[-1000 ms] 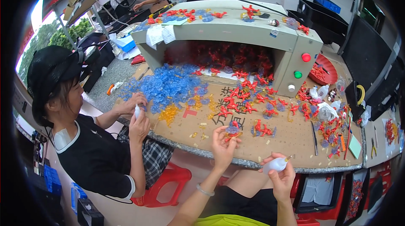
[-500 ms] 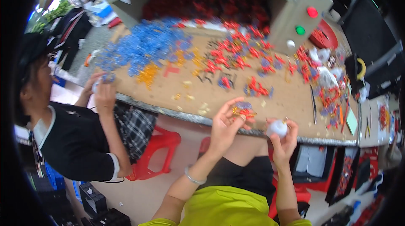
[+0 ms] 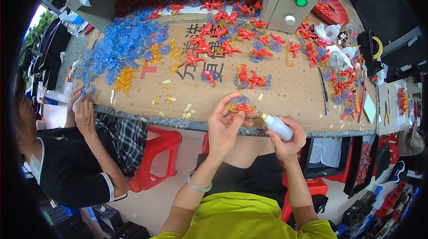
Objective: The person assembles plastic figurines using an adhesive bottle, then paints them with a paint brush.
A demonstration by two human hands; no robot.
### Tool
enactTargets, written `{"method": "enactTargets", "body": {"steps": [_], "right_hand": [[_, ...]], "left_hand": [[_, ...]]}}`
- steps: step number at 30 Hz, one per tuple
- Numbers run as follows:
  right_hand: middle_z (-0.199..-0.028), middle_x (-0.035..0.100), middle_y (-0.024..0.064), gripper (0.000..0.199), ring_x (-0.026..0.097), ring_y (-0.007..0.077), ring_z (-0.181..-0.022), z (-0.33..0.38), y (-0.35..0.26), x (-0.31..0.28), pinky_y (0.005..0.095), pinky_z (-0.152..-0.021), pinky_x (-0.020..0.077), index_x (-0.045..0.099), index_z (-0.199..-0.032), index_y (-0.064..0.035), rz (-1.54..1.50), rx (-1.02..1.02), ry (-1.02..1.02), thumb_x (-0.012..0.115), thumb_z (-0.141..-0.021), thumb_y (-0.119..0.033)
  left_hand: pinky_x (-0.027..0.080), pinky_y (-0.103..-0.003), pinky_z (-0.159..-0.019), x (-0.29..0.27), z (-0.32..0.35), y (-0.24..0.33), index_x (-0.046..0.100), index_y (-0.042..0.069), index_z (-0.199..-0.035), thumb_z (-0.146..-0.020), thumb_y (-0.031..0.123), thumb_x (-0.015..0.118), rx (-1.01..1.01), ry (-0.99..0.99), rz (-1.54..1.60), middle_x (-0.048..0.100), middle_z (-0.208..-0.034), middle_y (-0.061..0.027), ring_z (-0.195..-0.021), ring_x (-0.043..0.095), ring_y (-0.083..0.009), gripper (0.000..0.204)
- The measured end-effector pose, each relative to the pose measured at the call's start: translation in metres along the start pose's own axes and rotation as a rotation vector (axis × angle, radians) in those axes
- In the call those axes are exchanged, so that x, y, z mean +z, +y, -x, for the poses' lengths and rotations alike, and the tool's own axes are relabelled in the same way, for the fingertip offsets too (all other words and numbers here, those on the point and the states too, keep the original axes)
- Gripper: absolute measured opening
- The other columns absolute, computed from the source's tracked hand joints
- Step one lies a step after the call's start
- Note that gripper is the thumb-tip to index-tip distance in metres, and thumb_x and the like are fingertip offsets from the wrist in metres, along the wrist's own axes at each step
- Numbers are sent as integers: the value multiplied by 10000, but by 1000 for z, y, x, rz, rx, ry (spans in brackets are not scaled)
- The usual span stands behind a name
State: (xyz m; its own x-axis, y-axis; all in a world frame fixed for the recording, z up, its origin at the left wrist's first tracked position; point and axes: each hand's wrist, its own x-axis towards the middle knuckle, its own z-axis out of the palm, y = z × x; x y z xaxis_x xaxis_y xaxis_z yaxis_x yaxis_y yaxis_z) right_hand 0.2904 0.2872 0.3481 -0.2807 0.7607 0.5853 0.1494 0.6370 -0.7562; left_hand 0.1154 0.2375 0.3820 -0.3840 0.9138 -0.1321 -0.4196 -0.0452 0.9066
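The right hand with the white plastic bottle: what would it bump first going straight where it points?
Probably the red and yellow plastic piece in the left hand, just beyond the bottle; depth is unclear.

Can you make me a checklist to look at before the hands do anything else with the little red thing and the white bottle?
1. Left hand has the red, blue and yellow piece: ok, pinched.
2. Right hand has the white bottle: ok, gripped round its body.
3. Bottle's yellow nozzle points at the piece: ok.
4. Nozzle's tip touches the piece: cannot tell, they're too close together.
5. Co-worker's hands are out of the way: ok, off to the left.
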Motion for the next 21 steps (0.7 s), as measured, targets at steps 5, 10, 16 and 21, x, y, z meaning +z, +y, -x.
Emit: {"method": "enactTargets", "body": {"steps": [5, 10, 16, 21], "right_hand": [[-891, 682, 177, 442, 686, 255, -764, 0, -3, 0, 312, -673, 542, 634, -1000, 43, 81, 12, 14, 844, -626, -62], [-849, 686, 178, 427, 686, 267, -747, -4, -2, 0, 311, -665, 542, 657, -986, 50, 118, -41, -42, 838, -619, -73], [-827, 689, 171, 431, 683, 259, -718, -6, -5, 0, 306, -659, 539, 664, -985, 49, 162, -25, -38, 839, -612, -73], [-808, 688, 168, 428, 678, 247, -699, -9, -6, 1, 294, -634, 529, 667, -985, 50, 163, -51, -68, 839, -610, -66]], "left_hand": [[573, -290, -707, -1, -2, 1, 401, -39, -1303, -902, -52, 473, -3, -15, 12, 619, -1068, -173, -898, 673, -234, 407], [523, -232, -644, -5, -4, -1, 431, -30, -1304, -892, -57, 491, 37, -22, 17, 618, -1059, -144, -815, 656, -165, 418], [515, -225, -654, -6, -3, -1, 443, -24, -1309, -874, -92, 507, 47, -44, -15, 598, -1020, -108, -814, 631, -119, 445], [490, -212, -620, -5, -2, -1, 444, -38, -1307, -877, -63, 513, 32, -14, 6, 624, -993, -119, -787, 638, -129, 436]]}}
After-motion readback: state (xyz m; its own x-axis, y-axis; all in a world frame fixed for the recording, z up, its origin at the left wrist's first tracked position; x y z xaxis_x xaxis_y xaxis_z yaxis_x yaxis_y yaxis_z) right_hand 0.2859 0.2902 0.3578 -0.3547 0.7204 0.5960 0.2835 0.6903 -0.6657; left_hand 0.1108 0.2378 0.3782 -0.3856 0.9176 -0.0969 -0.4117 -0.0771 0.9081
